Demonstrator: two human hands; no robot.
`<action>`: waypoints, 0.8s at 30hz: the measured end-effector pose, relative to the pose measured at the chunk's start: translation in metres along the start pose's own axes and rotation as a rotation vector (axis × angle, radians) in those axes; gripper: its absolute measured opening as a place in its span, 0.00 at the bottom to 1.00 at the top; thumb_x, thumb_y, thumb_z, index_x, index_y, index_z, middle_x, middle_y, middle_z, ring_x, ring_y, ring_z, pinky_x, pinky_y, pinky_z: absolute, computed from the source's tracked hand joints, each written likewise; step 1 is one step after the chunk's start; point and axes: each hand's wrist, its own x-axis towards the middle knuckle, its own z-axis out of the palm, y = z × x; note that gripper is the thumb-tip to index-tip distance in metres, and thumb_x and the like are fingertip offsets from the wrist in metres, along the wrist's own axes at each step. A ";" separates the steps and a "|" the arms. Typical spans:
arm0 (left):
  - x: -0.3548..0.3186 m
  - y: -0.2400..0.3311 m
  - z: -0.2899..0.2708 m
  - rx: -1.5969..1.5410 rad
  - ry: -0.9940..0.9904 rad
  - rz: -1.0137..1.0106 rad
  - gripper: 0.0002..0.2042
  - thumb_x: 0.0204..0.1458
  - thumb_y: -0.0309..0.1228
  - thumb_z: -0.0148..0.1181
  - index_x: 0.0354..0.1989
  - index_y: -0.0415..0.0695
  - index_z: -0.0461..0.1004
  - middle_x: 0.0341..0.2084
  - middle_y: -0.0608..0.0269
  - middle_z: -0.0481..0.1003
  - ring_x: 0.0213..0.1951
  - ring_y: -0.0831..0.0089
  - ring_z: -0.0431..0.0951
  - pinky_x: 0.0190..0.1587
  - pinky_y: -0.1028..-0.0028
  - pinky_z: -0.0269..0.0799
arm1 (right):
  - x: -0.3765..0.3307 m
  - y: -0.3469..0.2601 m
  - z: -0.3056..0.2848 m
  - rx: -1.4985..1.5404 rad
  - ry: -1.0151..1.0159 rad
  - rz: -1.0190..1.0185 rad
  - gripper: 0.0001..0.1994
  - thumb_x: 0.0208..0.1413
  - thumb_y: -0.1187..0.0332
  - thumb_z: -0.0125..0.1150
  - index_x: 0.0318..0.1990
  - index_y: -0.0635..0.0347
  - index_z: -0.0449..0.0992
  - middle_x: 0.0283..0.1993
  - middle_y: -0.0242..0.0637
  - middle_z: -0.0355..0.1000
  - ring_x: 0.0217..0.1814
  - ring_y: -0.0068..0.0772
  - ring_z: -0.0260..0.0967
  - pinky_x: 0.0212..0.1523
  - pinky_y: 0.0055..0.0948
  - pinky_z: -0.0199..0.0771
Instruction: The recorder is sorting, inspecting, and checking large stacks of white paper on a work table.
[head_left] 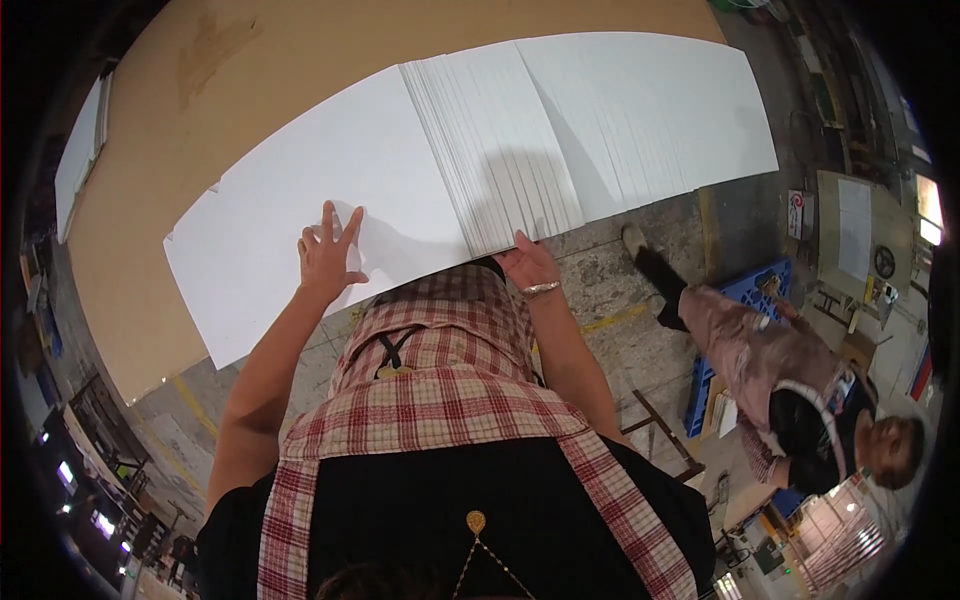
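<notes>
Matt white paper sheets (330, 190), smooth and unmarked, under the flat left hand (328, 255). Fanned stack of the same white paper (500, 150), edges ridged like steps, gripped at the near edge by the right hand (528, 265). Further fanned white sheets (650, 110), equally matt. Brown worktable (150, 200) of fibreboard or cardboard look, dull, with a darker stain. Thin metal bracelet (541, 289), shiny. Woven checked cloth apron (440, 390), red and cream, soft and matt, over a black cloth shirt. Rough grey concrete floor (610, 290), scuffed, with worn yellow paint lines. Blue plastic pallet (755, 290), slightly glossy.
</notes>
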 end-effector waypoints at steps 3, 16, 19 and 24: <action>0.001 0.019 -0.012 0.173 -0.029 -0.089 0.58 0.25 0.42 0.77 0.67 0.73 0.41 0.68 0.54 0.38 0.54 0.34 0.57 0.46 0.54 0.74 | 0.002 0.013 -0.030 0.028 0.124 0.026 0.21 0.54 0.78 0.55 0.57 0.58 0.64 0.56 0.40 0.67 0.61 0.37 0.62 0.62 0.38 0.62; 0.023 0.080 -0.027 0.045 0.028 -0.050 0.59 0.24 0.44 0.77 0.67 0.71 0.40 0.67 0.51 0.39 0.53 0.27 0.55 0.39 0.53 0.78 | 0.003 -0.038 0.006 -1.028 0.329 0.024 0.25 0.46 0.76 0.63 0.55 0.64 0.66 0.48 0.42 0.71 0.48 0.39 0.71 0.47 0.35 0.72; 0.029 0.084 -0.023 0.049 0.035 -0.037 0.59 0.24 0.44 0.77 0.67 0.71 0.40 0.67 0.52 0.39 0.53 0.27 0.55 0.38 0.53 0.77 | -0.003 -0.009 0.024 -1.570 0.395 -0.249 0.33 0.45 0.77 0.60 0.62 0.63 0.56 0.50 0.49 0.69 0.50 0.48 0.69 0.48 0.38 0.71; 0.048 0.093 -0.029 0.032 -0.008 -0.087 0.58 0.24 0.43 0.77 0.67 0.72 0.41 0.68 0.55 0.37 0.55 0.27 0.52 0.41 0.51 0.76 | 0.011 0.001 0.039 -1.756 0.406 -0.642 0.37 0.46 0.76 0.50 0.67 0.63 0.44 0.56 0.58 0.62 0.53 0.59 0.64 0.50 0.42 0.69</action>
